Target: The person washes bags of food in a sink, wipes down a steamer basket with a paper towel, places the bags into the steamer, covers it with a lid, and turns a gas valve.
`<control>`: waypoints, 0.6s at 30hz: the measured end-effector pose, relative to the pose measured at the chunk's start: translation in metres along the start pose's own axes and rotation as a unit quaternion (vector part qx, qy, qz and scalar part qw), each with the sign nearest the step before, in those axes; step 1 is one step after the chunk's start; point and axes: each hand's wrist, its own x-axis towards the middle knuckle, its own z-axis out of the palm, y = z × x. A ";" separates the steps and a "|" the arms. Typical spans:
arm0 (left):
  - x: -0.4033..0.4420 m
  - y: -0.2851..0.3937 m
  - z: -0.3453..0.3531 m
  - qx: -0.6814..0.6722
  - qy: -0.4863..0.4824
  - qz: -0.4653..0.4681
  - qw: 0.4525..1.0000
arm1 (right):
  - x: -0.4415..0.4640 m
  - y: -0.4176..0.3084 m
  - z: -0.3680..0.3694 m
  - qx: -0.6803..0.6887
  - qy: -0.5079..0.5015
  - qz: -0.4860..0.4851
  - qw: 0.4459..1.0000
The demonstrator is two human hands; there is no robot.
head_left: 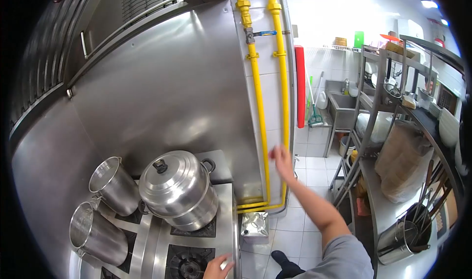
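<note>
My left hand (219, 267) is at the bottom edge, over the front of the steel stove (223, 220), with thumb and forefinger apart and nothing seen between them. Part of that hand is cut off by the frame. Close to it is a bare black burner (190, 268). My right arm reaches up, and my right hand (281, 160) appears in front of the yellow gas pipes (285, 117). Its fingers are blurred, so I cannot tell whether it touches a pipe or holds anything. A large lidded steamer pot (183, 200) stands on a back burner.
Two tall open steel pots (105, 239) stand on the left burners. A square metal tin (255, 225) sits on the floor beside the stove. At right are a shelving rack (366, 181) and a pot of utensils (397, 242); a sink (344, 102) is farther back.
</note>
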 end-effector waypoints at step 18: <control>0.192 0.087 0.090 -0.277 -0.080 -0.024 0.957 | 0.426 -0.239 0.078 -0.284 0.125 -0.157 0.937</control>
